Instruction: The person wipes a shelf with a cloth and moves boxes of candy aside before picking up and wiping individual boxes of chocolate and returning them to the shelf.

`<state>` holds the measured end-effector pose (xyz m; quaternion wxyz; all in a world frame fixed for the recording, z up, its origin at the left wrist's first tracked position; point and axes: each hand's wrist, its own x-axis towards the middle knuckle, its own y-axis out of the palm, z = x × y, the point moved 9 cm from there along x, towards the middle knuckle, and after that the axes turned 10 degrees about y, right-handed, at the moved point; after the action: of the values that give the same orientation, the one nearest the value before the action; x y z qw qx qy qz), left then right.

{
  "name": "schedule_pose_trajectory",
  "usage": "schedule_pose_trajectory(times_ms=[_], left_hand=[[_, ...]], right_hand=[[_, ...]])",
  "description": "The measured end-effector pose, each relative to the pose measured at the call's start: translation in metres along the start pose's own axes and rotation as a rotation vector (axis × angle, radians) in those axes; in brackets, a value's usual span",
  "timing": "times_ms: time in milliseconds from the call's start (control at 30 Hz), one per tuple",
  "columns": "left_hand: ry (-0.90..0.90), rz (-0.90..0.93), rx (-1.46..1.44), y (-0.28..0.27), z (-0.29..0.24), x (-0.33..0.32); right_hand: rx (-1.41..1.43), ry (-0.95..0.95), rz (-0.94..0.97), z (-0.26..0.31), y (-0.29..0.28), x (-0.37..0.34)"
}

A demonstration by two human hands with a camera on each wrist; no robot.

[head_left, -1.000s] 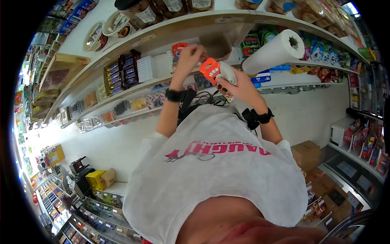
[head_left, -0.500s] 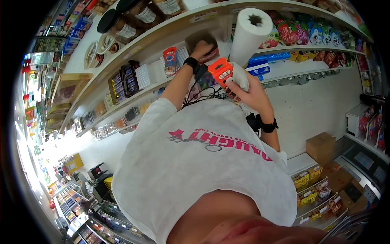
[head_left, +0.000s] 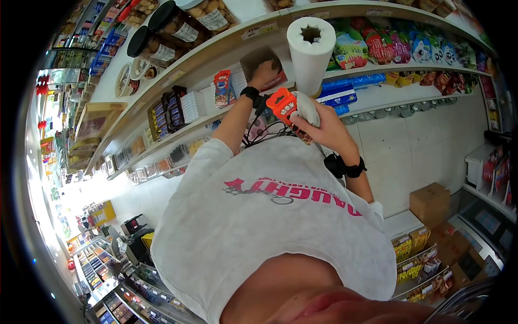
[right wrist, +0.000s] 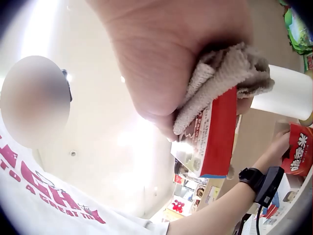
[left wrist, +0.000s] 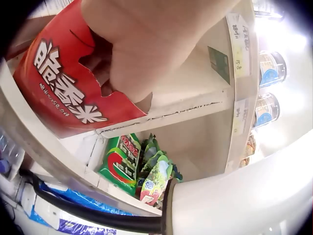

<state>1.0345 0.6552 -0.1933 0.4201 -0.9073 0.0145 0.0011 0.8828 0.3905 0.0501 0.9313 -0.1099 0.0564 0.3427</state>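
1. I see the right hand (head_left: 333,127) grasping an orange-red pack (head_left: 282,106) and a pale cloth (head_left: 307,110).
2. The left hand (left wrist: 144,46) is inside the red box (left wrist: 61,93) on the shelf (left wrist: 58,159); I cannot tell its grip.

Seen from the head, a smooth, matt white roll (head_left: 310,67). Left of it, a red carton (left wrist: 44,105) of smooth printed cardboard, its torn edge rough. Just below the roll, a rough, nubbly greyish cloth (right wrist: 230,73) against a smooth red card box (right wrist: 220,132). Right of the roll, glossy, crinkled plastic packets (head_left: 380,46).
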Motion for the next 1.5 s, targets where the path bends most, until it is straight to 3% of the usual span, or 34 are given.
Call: schedule_pose_trajectory(times_ms=[133,233,333,433,567,667,700,800,833,933,1033,1133,1167,1267,1333,1400,1500], left_hand=[[0.085,-0.019,0.043,0.004,0.001,-0.001],[-0.1,0.283,-0.271,0.027,0.0,-0.018],[-0.201,0.376,-0.31,0.002,-0.053,-0.035],[-0.086,0.429,-0.029,0.018,-0.013,-0.008],[0.265,0.022,-0.017,-0.054,-0.06,-0.026],[0.041,0.095,-0.378,-0.092,-0.096,-0.068],[0.2,0.001,-0.384,-0.103,-0.111,-0.075],[-0.057,0.232,-0.275,-0.092,-0.1,-0.08],[-0.066,0.313,-0.137,-0.084,-0.096,-0.071],[0.51,0.203,0.066,-0.054,-0.108,-0.062],[0.008,0.454,-0.342,-0.026,-0.097,-0.06],[-0.215,0.517,-0.374,-0.013,-0.096,-0.07],[-0.185,0.521,-0.362,0.003,-0.082,-0.061],[-0.346,0.563,-0.606,0.024,-0.06,-0.059],[-0.372,0.665,-0.624,0.031,-0.053,-0.055],[-0.316,0.459,-0.46,0.029,-0.039,-0.05],[-0.296,0.469,-0.444,0.025,-0.05,-0.047]], right_hand=[[-0.006,0.014,0.013,-0.005,-0.002,0.001],[0.036,-0.064,-0.034,-0.003,-0.004,0.001],[0.028,-0.055,-0.015,-0.003,-0.001,0.003],[0.047,0.066,0.051,-0.005,0.001,0.005],[0.016,-0.111,-0.128,-0.008,-0.003,0.011],[0.08,-0.082,-0.156,-0.019,-0.001,0.023],[0.114,-0.016,-0.124,-0.026,0.003,0.028],[0.169,0.078,-0.047,-0.028,0.024,0.037],[0.175,0.086,-0.023,-0.025,0.031,0.042],[0.109,0.054,0.008,-0.024,0.051,0.048],[0.119,0.081,0.073,-0.011,0.064,0.045],[0.108,0.051,0.044,-0.007,0.064,0.037],[0.115,0.069,0.035,-0.01,0.064,0.035],[0.141,0.111,0.019,-0.018,0.062,0.029],[0.163,0.129,0.02,-0.019,0.061,0.026],[0.186,0.125,0.03,-0.019,0.061,0.022],[0.207,0.119,0.014,-0.022,0.059,0.02]])
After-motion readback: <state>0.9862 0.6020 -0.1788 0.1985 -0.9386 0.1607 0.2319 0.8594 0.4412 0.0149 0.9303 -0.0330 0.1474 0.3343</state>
